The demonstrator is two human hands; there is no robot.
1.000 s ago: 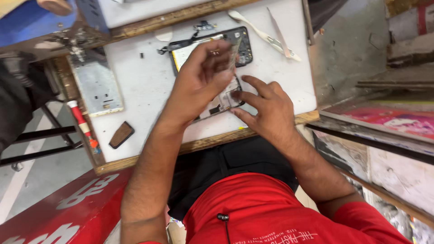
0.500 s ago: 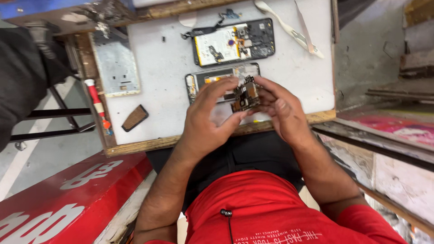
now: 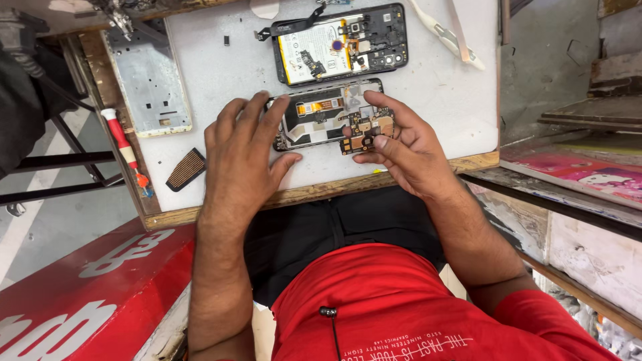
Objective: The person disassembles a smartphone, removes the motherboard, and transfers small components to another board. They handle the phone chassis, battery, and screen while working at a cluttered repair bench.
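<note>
An opened phone frame (image 3: 321, 115) lies on the white worktop (image 3: 221, 73) near its front edge. My left hand (image 3: 244, 150) rests flat on the worktop, fingers spread, fingertips on the frame's left end. My right hand (image 3: 401, 144) pinches a small brown circuit board (image 3: 364, 130) between thumb and fingers, over the frame's right end. A second opened phone with a white battery (image 3: 341, 43) lies behind them.
A metal phone plate (image 3: 147, 83) lies at the left of the worktop. A red-handled screwdriver (image 3: 124, 150) and a small dark brush (image 3: 185, 169) sit at the left edge. White tweezers (image 3: 445, 33) lie at the back right. A red panel (image 3: 87, 287) stands lower left.
My left hand let go of the circuit board and came down flat onto the worktop at the frame's left end. My right hand now holds the board alone, lower over the frame.
</note>
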